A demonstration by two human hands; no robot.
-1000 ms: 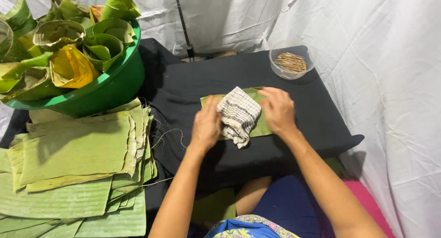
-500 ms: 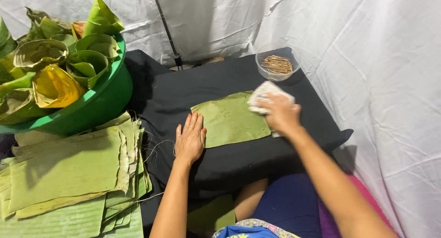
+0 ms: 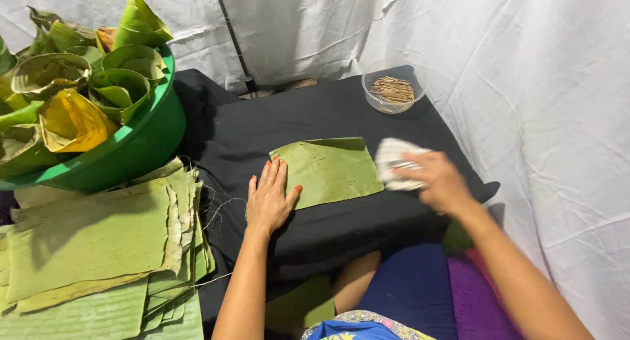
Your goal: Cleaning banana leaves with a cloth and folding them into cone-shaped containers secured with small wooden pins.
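Leaf section flat on the black counter (image 3: pixel 341 117), one hand pinning it, the other holding a cloth.

Largest first: I see the green basin (image 3: pixel 141 143) of folded leaf cups off the counter's left edge, above a stack of cut leaves (image 3: pixel 98 241). The leaf section (image 3: pixel 328 169) lies at counter centre. My left hand (image 3: pixel 269 199) rests open and flat on its left corner. My right hand (image 3: pixel 440 179) has its grip closed on a checked cloth (image 3: pixel 394 163) near the right edge. A clear bowl of sticks (image 3: pixel 392 91) occupies the far right corner.
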